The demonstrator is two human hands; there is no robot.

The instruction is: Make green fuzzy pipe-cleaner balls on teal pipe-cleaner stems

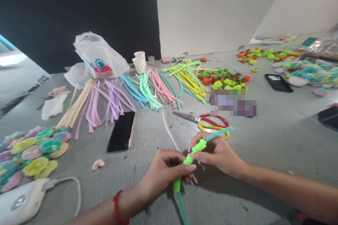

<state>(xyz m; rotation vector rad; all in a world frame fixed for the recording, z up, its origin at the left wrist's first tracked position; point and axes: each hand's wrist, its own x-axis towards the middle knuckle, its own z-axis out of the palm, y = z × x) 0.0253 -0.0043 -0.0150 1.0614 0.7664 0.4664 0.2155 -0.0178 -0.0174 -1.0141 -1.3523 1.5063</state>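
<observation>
My left hand (166, 172) and my right hand (215, 153) are both closed on one bright green pipe cleaner (188, 160) that is coiled round a thin teal stem (219, 133). The left fingers pinch the lower part of the coil and the right fingers pinch the upper part. The teal stem sticks out up-right past the right hand and down past the left hand. A red band sits on my left wrist. Both hands hover just above the grey table (264, 137), near its front.
Red-handled scissors (206, 119) and a black phone (121, 132) lie just beyond the hands. Bundles of coloured pipe cleaners (148, 89) fan across the middle. Finished fuzzy flowers (31, 154) lie at left, more pieces (224, 77) at right. A white device (21, 202) sits at front left, with a plastic bag (97, 56) and paper cups (139, 61) at the back.
</observation>
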